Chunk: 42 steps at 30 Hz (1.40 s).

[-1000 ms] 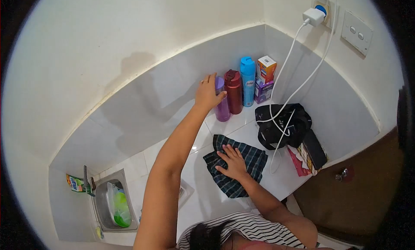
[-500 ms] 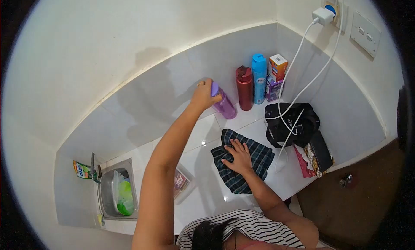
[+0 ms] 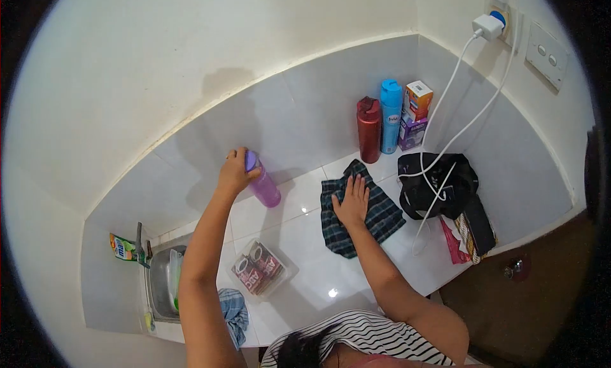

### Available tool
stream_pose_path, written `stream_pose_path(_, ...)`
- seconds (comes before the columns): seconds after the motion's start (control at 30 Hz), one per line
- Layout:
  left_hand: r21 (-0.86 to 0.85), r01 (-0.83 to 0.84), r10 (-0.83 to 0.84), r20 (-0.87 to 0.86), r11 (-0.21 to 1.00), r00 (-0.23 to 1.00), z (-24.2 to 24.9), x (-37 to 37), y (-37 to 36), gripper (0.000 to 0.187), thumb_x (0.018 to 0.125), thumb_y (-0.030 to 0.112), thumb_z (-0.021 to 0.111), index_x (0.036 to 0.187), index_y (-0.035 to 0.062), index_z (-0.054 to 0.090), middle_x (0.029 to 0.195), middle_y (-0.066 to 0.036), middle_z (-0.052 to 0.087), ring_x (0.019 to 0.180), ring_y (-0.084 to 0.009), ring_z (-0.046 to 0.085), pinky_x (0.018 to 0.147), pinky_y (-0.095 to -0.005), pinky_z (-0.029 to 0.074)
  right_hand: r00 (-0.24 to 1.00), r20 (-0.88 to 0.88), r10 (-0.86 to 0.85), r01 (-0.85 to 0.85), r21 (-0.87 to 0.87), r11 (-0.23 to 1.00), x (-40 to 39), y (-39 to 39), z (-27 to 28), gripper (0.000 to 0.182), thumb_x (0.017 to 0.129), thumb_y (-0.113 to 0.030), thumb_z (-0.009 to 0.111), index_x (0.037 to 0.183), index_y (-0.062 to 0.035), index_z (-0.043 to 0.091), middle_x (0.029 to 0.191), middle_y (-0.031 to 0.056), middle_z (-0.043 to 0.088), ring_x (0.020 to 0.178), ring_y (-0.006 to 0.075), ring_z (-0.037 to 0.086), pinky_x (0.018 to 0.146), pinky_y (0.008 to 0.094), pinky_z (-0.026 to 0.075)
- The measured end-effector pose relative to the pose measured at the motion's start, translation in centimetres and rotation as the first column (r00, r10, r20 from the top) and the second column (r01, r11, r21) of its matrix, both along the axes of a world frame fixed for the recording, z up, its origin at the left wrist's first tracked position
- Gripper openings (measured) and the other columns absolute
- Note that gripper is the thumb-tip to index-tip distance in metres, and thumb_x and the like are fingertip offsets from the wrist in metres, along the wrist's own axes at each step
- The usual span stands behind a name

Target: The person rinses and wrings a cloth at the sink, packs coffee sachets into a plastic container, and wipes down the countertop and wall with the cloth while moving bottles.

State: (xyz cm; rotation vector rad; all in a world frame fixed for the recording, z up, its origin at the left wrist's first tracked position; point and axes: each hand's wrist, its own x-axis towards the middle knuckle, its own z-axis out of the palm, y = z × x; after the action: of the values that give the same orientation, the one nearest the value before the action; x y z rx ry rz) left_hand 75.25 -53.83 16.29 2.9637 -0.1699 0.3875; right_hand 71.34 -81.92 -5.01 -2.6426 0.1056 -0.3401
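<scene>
My left hand (image 3: 235, 172) is closed around the upper part of a purple bottle (image 3: 265, 191), just below its lid. The bottle stands slightly tilted in the view, near the back wall of the white tiled counter (image 3: 305, 256). Flat on a dark plaid cloth (image 3: 382, 216) lies my right hand (image 3: 351, 208), fingers stretched out and pressing it to the tiles. A clear plastic container (image 3: 258, 269) with red-labelled packets sits in front of the bottle.
A red bottle (image 3: 369, 131), a blue bottle (image 3: 391, 117) and two stacked boxes (image 3: 417, 110) stand in the back corner. White cables (image 3: 439, 75) hang over a black bag (image 3: 439, 187). At left are a steel sink (image 3: 160, 282) and a blue cloth (image 3: 233, 314).
My left hand has moved the purple bottle left along the back wall. My right hand has pushed the plaid cloth back towards the wall. The plastic container and blue cloth show more fully.
</scene>
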Motion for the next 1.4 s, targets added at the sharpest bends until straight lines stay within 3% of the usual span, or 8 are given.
stream_pose_path(0.3, -0.027, -0.026, 0.027, 0.030, 0.999, 0.999, 0.0, -0.3, 2.9, 0.065, 0.071, 0.040, 0.074, 0.121, 0.0084, 0.048, 0.113, -0.022, 0.054, 0.101, -0.0398, 0.058, 0.079, -0.0479, 0.051, 0.995, 0.070, -0.071, 0.073, -0.030, 0.997, 8.9, 3.0, -0.8, 0.073, 0.085, -0.039, 0.055, 0.139, 0.0060, 0.035, 0.147, 0.0254, 0.032, 0.138, 0.0377, 0.027, 0.115, 0.0470, 0.019)
stream_pose_path(0.5, 0.323, -0.216, 0.203, 0.073, 0.921, 0.976, 3.2, -2.0, -1.1, 0.070, 0.068, 0.043, 0.078, 0.121, 0.0058, 0.049, 0.113, -0.017, 0.056, 0.099, -0.0358, 0.058, 0.079, -0.0439, 0.051, 0.757, 0.283, 0.590, -0.634, 0.096, 0.767, 2.3, 2.1, -1.4, 0.048, 0.077, -0.011, 0.059, 0.124, -0.0016, 0.056, 0.135, 0.0194, 0.049, 0.128, 0.0342, 0.043, 0.109, 0.0429, 0.033)
stream_pose_path(0.6, 0.305, -0.037, -0.043, 0.251, 0.952, 0.967, 4.8, -0.7, -5.7, 0.072, 0.067, 0.039, 0.080, 0.121, 0.0036, 0.048, 0.112, -0.017, 0.056, 0.101, -0.0352, 0.056, 0.081, -0.0426, 0.051, 0.685, 0.244, 0.686, -0.723, 0.109, 0.682, -2.1, 2.4, -1.5, 0.048, 0.081, -0.017, 0.059, 0.128, -0.0054, 0.055, 0.140, 0.0152, 0.047, 0.132, 0.0313, 0.040, 0.111, 0.0459, 0.029)
stream_pose_path(0.73, 0.059, 0.427, -0.428, 0.235, 0.902, 0.873, 2.7, 4.2, -15.3, 0.074, 0.070, 0.033, 0.079, 0.128, 0.0038, 0.045, 0.127, -0.020, 0.050, 0.117, -0.0394, 0.049, 0.093, -0.0447, 0.046, 0.737, 0.187, 0.649, -0.674, 0.145, 0.724, -4.1, 1.7, -0.6, 0.050, 0.083, -0.021, 0.059, 0.131, -0.0089, 0.053, 0.142, 0.0131, 0.045, 0.135, 0.0294, 0.037, 0.111, 0.0475, 0.028)
stream_pose_path(0.93, -0.079, 0.476, -0.456, 0.188, 0.876, 0.870, 2.0, 9.7, -27.5, 0.083, 0.068, 0.035, 0.080, 0.135, 0.0068, 0.040, 0.138, -0.020, 0.041, 0.124, -0.0397, 0.044, 0.095, -0.0472, 0.047, 0.901, 0.158, 0.403, -0.426, 0.152, 0.892, -7.3, -1.2, -0.1, 0.051, 0.084, -0.025, 0.059, 0.130, -0.0069, 0.053, 0.143, 0.0127, 0.043, 0.137, 0.0286, 0.034, 0.114, 0.0459, 0.024)
stream_pose_path(1.0, -0.098, 0.495, -0.483, 0.122, 0.863, 0.867, 2.4, 10.4, -28.9, 0.083, 0.067, 0.036, 0.081, 0.133, 0.0066, 0.041, 0.138, -0.020, 0.041, 0.122, -0.0395, 0.046, 0.094, -0.0468, 0.047, 0.961, 0.128, 0.247, -0.262, 0.123, 0.957, -8.5, -3.2, 0.0, 0.051, 0.082, -0.027, 0.062, 0.127, -0.0052, 0.055, 0.140, 0.0139, 0.046, 0.127, 0.0294, 0.042, 0.103, 0.0443, 0.033)
stream_pose_path(1.2, -0.039, 0.396, -0.398, -0.143, 0.917, 0.906, 1.6, 11.0, -28.6, 0.070, 0.065, 0.038, 0.083, 0.116, 0.0042, 0.048, 0.109, -0.019, 0.062, 0.101, -0.0368, 0.060, 0.083, -0.0455, 0.050, 0.996, -0.031, 0.078, -0.072, 0.151, 0.986, -10.2, -7.5, 1.2, 0.054, 0.078, -0.032, 0.065, 0.123, -0.0036, 0.054, 0.135, 0.0156, 0.046, 0.119, 0.0321, 0.043, 0.095, 0.0450, 0.036)
stream_pose_path(1.4, -0.194, 0.453, -0.435, 0.127, 0.870, 0.891, -1.5, 10.9, -23.2, 0.060, 0.067, 0.034, 0.081, 0.113, 0.0067, 0.052, 0.092, -0.019, 0.064, 0.089, -0.0371, 0.061, 0.078, -0.0452, 0.049, 1.000, 0.029, 0.012, -0.013, 0.009, 1.000, -8.0, -6.8, 0.6, 0.066, 0.084, -0.035, 0.059, 0.139, -0.0043, 0.040, 0.149, 0.0200, 0.030, 0.141, 0.0346, 0.023, 0.115, 0.0506, 0.016)
